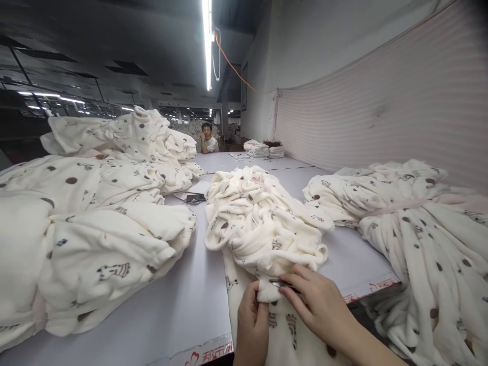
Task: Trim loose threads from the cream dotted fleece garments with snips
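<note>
A heap of cream fleece fabric (pixel 263 218), printed with brown dots and small striped animals, lies in front of me, and part of it hangs over the table's near edge. My left hand (pixel 252 323) pinches a folded edge of this fabric between thumb and fingers. Close on its right, my right hand (pixel 314 300) is closed around small metal thread snips (pixel 275 283), mostly hidden by the fingers. The blade tips point left and lie against the pinched fabric edge. Whether the blades are apart cannot be made out.
Large tied bundles of the same fabric (pixel 114 244) are piled on the left. Another tied bundle (pixel 404 208) drapes over the table edge at right. A dark object (pixel 195 198) and folded stacks (pixel 257 150) lie farther back on the table (pixel 190 305). A person (pixel 208 140) is beyond the far end.
</note>
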Demonstrator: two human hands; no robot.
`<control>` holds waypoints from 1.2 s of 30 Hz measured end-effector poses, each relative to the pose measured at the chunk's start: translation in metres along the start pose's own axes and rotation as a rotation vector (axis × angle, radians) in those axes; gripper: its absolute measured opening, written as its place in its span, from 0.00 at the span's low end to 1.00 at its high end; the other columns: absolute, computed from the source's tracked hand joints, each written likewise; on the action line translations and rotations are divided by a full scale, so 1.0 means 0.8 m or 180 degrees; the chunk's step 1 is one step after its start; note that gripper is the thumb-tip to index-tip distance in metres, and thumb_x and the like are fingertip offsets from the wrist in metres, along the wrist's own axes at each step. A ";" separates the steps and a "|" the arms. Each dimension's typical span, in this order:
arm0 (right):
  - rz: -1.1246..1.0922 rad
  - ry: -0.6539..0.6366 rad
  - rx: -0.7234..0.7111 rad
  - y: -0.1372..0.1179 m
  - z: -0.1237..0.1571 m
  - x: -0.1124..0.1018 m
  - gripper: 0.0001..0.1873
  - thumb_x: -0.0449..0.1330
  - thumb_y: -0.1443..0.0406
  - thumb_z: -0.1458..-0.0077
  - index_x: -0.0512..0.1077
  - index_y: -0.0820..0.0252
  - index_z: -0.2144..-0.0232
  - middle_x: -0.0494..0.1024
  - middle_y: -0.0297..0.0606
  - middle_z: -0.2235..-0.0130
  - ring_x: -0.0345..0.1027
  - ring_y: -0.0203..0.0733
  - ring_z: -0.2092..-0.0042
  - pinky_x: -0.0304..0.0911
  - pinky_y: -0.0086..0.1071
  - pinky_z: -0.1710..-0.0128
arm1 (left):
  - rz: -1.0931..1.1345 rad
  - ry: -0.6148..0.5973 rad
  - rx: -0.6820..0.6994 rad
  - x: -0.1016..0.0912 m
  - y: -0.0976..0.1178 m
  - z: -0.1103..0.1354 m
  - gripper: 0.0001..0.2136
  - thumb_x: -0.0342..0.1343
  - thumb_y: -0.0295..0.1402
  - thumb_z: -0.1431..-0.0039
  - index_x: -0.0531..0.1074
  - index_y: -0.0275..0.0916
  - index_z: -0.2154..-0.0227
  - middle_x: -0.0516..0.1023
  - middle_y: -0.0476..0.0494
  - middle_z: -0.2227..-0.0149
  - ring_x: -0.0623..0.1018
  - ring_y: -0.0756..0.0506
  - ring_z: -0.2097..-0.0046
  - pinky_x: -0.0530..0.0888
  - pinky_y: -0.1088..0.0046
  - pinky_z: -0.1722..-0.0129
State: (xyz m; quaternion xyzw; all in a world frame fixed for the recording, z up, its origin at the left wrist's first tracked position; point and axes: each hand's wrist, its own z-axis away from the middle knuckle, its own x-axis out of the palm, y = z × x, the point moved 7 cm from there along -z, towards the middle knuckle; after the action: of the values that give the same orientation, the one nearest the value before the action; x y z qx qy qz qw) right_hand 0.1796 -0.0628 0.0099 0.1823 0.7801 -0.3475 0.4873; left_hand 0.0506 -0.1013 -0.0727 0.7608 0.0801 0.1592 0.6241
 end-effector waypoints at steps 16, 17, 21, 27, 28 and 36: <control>0.0222 0.0468 -0.0055 0.019 -0.009 0.007 0.12 0.50 0.72 0.50 0.68 0.55 0.65 0.76 0.35 0.66 0.69 0.42 0.67 0.58 0.31 0.69 | 0.0208 0.0103 -0.0335 0.005 -0.009 0.006 0.09 0.56 0.34 0.48 0.71 0.40 0.64 0.74 0.44 0.67 0.73 0.42 0.60 0.69 0.69 0.60; 0.0237 0.0592 -0.0059 0.023 -0.016 0.006 0.12 0.49 0.72 0.50 0.68 0.56 0.65 0.76 0.35 0.67 0.68 0.42 0.67 0.57 0.30 0.69 | 0.0416 -0.0146 -0.0512 0.010 -0.012 0.004 0.07 0.55 0.35 0.46 0.72 0.39 0.67 0.74 0.45 0.69 0.73 0.43 0.62 0.69 0.70 0.62; 0.0157 0.0608 0.0185 0.039 -0.038 0.008 0.08 0.50 0.71 0.51 0.66 0.56 0.70 0.74 0.31 0.73 0.66 0.39 0.72 0.54 0.29 0.73 | 0.1680 -0.0542 -0.0987 0.021 -0.017 -0.005 0.08 0.52 0.34 0.44 0.74 0.36 0.67 0.76 0.44 0.68 0.73 0.44 0.61 0.68 0.70 0.61; -0.0426 0.0162 0.0344 0.039 -0.017 -0.003 0.05 0.57 0.61 0.47 0.70 0.53 0.67 0.76 0.32 0.65 0.69 0.41 0.64 0.61 0.30 0.66 | 0.2192 -0.0551 -0.0997 0.023 -0.014 -0.016 0.08 0.55 0.33 0.45 0.76 0.37 0.65 0.78 0.42 0.62 0.74 0.43 0.56 0.68 0.67 0.53; -0.0464 0.0121 0.0282 0.035 -0.012 -0.005 0.08 0.58 0.60 0.47 0.71 0.51 0.63 0.76 0.33 0.63 0.70 0.42 0.62 0.62 0.31 0.64 | 0.2193 -0.0553 -0.1005 0.024 -0.014 -0.016 0.08 0.55 0.33 0.45 0.76 0.37 0.65 0.78 0.42 0.61 0.73 0.43 0.56 0.68 0.67 0.53; -0.0239 0.0152 0.0230 0.027 -0.012 -0.003 0.10 0.54 0.59 0.41 0.75 0.50 0.61 0.77 0.35 0.62 0.71 0.43 0.62 0.63 0.32 0.63 | 0.2259 -0.0638 -0.1062 0.028 -0.013 -0.018 0.09 0.54 0.33 0.43 0.77 0.35 0.64 0.78 0.41 0.60 0.72 0.41 0.52 0.67 0.66 0.51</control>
State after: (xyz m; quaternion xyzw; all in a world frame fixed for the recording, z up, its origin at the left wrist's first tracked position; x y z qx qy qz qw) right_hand 0.1878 -0.0409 0.0069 0.1785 0.7848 -0.3890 0.4482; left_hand 0.0671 -0.0783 -0.0776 0.6412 -0.2757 0.3006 0.6500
